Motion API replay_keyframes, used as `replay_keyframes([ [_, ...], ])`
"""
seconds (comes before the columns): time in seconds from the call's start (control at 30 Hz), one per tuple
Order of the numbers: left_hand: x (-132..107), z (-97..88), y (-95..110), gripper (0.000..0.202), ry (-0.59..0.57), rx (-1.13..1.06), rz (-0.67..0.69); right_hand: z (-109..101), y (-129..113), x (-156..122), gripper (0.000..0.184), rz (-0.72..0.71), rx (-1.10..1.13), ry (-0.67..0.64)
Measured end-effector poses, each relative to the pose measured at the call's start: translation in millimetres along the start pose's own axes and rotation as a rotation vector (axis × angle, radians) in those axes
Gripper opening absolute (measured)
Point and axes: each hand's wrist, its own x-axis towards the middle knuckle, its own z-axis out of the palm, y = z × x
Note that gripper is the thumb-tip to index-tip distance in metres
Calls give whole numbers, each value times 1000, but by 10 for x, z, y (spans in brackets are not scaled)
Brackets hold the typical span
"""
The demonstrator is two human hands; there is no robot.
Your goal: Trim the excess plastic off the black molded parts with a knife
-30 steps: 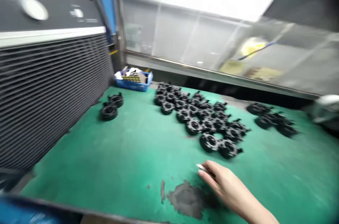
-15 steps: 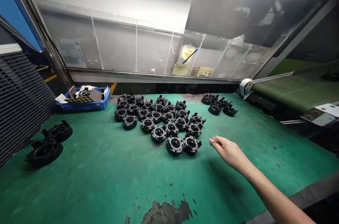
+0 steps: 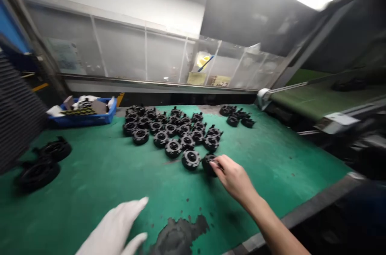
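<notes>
My bare right hand (image 3: 233, 176) reaches over the green mat (image 3: 120, 174) and its fingers rest on the nearest black round part (image 3: 208, 164) of a large cluster. Whether the fingers have closed round it is unclear. Next to that part lies another black round part (image 3: 190, 159), and behind them sit several more in rows (image 3: 169, 128). My left hand (image 3: 117, 229), in a white glove, hovers low at the bottom of the view with its fingers spread and nothing in it.
A blue tray (image 3: 83, 116) with mixed items stands at the back left. Two larger black parts (image 3: 45, 160) lie at the left. A small group of black parts (image 3: 237, 116) sits back right beside a green conveyor belt (image 3: 313, 98). A worn dark patch (image 3: 177, 235) marks the mat's front.
My right hand moved left onto the nearest black part. My gloved left hand has come into view at the bottom. The camera swung right, then steadied.
</notes>
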Motion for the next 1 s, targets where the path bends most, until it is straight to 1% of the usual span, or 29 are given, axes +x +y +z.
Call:
replay_keyframes([
  [0.03, -3, 40, 85, 71, -86, -19, -33, -34, -177, -89, 34, -42, 40, 21],
  [0.07, 15, 88, 187, 80, -168, -41, -104, -36, -378, -182, 33, -89, 91, 33],
  [0.1, 52, 145, 287, 93, -244, -76, -184, -5, -598, -277, 28, -141, 153, 35],
  [0.13, 100, 208, 368, 113, -288, -126, -258, 51, -832, -368, 22, -194, 220, 23],
  [0.17, 149, 269, 416, 135, -330, -183, -302, 125, -1074, -454, 18, -246, 291, 2],
  [0.2, 185, 315, 429, 152, -347, -225, -333, 206, -1311, -532, 14, -295, 361, -25],
  [0.23, 199, 338, 409, 162, -363, -252, -329, 284, -1529, -600, 13, -337, 425, -52],
  [0.27, 186, 330, 366, 162, -379, -266, -318, 353, -1709, -654, 13, -371, 481, -78],
  [0.3, 147, 292, 309, 157, -385, -268, -306, 408, -1838, -691, 14, -392, 528, -104],
  [0.33, 89, 228, 246, 151, -381, -267, -305, 449, -1905, -710, 16, -398, 564, -125],
  [0.37, 20, 149, 185, 146, -374, -266, -308, 477, -1910, -710, 19, -383, 587, -135],
  [0.4, -53, 65, 130, 143, -368, -265, -315, 494, -1857, -692, 22, -345, 599, -138],
  [0.43, -122, -12, 86, 142, -367, -263, -325, 506, -1761, -660, 24, -284, 595, -127],
  [0.5, -230, -116, 35, 144, -383, -250, -344, 528, -1507, -576, 33, -109, 551, -94],
  [0.53, -265, -135, 26, 146, -386, -234, -355, 544, -1384, -536, 38, -15, 511, -90],
  [0.57, -289, -136, 26, 148, -381, -211, -366, 564, -1281, -508, 42, 39, 482, -98],
  [0.63, -307, -105, 38, 152, -344, -164, -372, 606, -1159, -501, 47, 88, 447, -123],
  [0.67, -303, -86, 41, 151, -321, -149, -368, 622, -1137, -527, 49, 84, 444, -141],
  [0.73, -275, -66, 31, 140, -303, -156, -348, 628, -1143, -619, 52, 58, 454, -186],
  [0.83, -210, -74, -26, 118, -387, -280, -258, 568, -1181, -750, 49, -17, 488, -279],
  [0.87, -189, -78, -44, 115, -411, -334, -216, 535, -1187, -765, 45, -59, 494, -313],
  [0.93, -149, -79, -59, 117, -419, -399, -154, 461, -1191, -730, 38, -186, 484, -359],
  [1.0, -108, -80, -31, 122, -404, -381, -147, 391, -1196, -620, 35, -346, 441, -357],
])
